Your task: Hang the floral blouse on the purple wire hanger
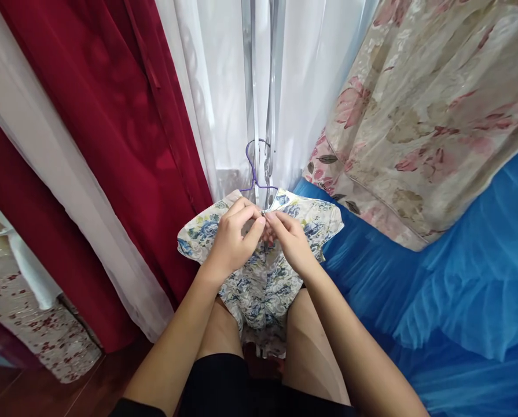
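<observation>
A cream dress with blue flowers hangs on a thin purple hanger from a shiny metal rail. My left hand and my right hand meet at the dress's neckline just below the hanger. The fingers of both hands are pinched together on a small fastening at the collar. What exactly they pinch is too small to name.
A dark red garment and sheer white fabric hang to the left. A blue tulle dress and a pink-flowered cream garment hang to the right. Wooden floor shows at bottom left.
</observation>
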